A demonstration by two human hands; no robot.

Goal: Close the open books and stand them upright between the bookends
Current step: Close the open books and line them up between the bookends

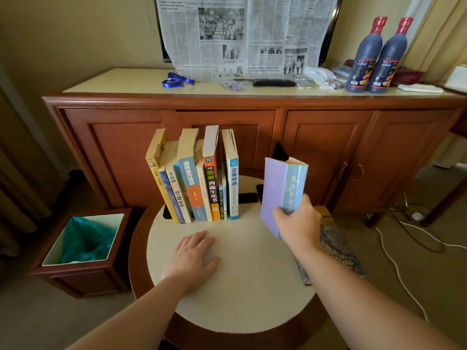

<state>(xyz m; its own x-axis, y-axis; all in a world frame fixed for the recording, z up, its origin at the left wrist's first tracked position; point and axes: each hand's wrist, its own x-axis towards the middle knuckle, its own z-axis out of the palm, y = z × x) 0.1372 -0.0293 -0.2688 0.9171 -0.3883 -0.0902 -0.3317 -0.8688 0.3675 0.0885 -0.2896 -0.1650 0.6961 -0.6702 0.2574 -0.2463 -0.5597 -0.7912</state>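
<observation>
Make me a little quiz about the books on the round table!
1. True or false: the right hand grips a closed purple book.
2. What does the left hand rest on: A) the table, B) the bin, C) a bottle?
3. Which way does the row of books stand?

Key: 1 true. 2 A. 3 Upright, spines facing the camera, the leftmost ones leaning.

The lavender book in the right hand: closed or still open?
Closed. The right hand grips the lavender book upright near its bottom, covers together and spine facing the camera, right of the standing row.
</observation>
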